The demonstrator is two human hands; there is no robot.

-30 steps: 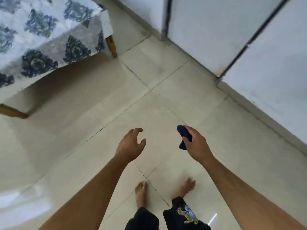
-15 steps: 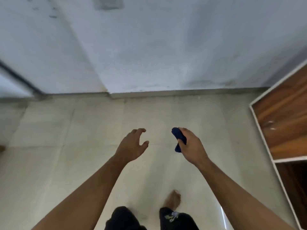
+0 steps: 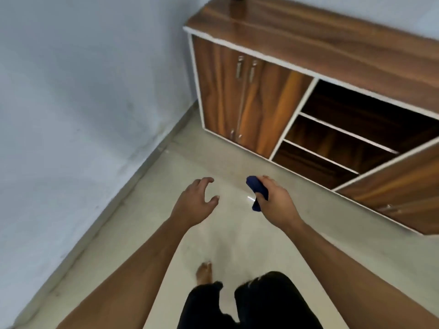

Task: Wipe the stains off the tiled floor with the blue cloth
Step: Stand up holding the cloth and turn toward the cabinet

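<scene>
Right hand (image 3: 276, 201) gripped bunched blue cloth (image 3: 256, 191) mid-wad; cloth judged soft, light. Left hand (image 3: 194, 203) empty, fingers loosely curled.

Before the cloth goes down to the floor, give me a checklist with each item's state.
1. Blue cloth held in the right hand: ok.
2. Left hand free, fingers loosely curled: ok.
3. Cloth touching the tiled floor: not ok, it is held above.
4. Stain to wipe located: cannot tell, the picture is blurred.
5. Wooden cabinet apart from both hands: ok.
</scene>
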